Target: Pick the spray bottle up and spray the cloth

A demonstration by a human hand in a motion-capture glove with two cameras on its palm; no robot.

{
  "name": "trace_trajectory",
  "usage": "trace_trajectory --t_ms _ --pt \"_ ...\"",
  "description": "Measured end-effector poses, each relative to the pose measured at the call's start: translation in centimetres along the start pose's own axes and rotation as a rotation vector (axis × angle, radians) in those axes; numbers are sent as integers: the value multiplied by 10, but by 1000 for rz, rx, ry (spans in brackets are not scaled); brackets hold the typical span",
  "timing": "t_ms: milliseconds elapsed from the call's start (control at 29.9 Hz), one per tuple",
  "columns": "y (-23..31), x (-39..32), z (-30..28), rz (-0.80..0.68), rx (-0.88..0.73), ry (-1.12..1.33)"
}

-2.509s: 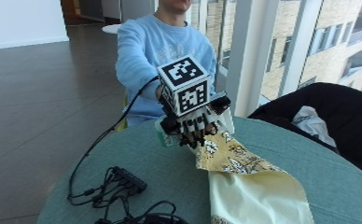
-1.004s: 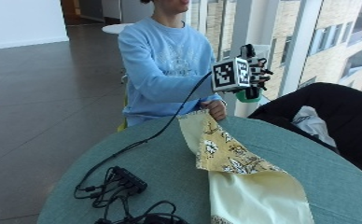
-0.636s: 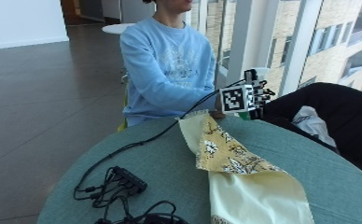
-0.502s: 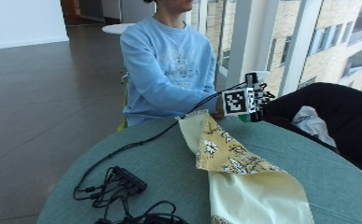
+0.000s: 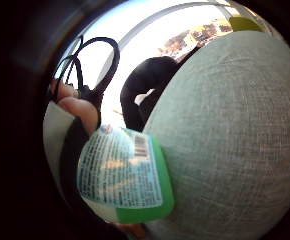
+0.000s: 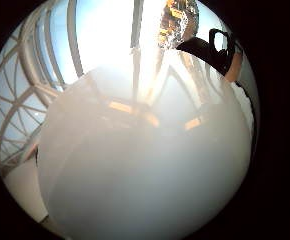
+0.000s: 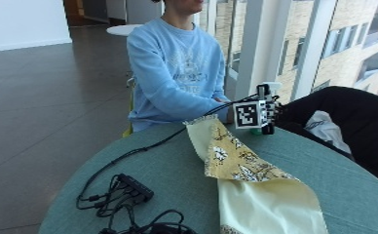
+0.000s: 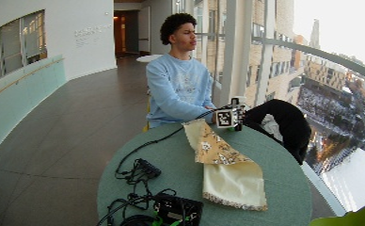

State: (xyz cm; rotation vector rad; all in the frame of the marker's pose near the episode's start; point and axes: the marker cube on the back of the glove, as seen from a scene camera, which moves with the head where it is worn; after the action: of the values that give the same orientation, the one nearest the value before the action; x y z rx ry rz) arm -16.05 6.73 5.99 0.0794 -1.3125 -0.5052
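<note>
**Bottle in hand, cloth not yet sprayed**

Nearest me, the cloth [image 7: 254,180] lay along the tabletop [image 7: 143,165]. Beyond it, at the far edge, I had my hand [image 7: 267,113] gripping the spray bottle [image 5: 127,175]. Next, I judged, came aiming the nozzle at the cloth.

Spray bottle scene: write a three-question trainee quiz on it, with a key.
1. True or false: the spray bottle lies flat on the cloth.
2. What does the right hand hold? A) the spray bottle B) the cloth C) a cable
3. Fill in: the cloth lies on the ____.

Key:
1. False; the right hand holds it near the table's far edge, beside the cloth's far end.
2. A
3. table
</note>
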Motion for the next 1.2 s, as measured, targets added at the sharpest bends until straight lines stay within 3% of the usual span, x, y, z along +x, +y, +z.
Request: trace_trajectory --t_ms 569,870,1205 --pt "40 -18 -49 -39 73 74" --pt "103 -66 -85 -57 111 265" --pt "189 -78 -162 30 179 540"
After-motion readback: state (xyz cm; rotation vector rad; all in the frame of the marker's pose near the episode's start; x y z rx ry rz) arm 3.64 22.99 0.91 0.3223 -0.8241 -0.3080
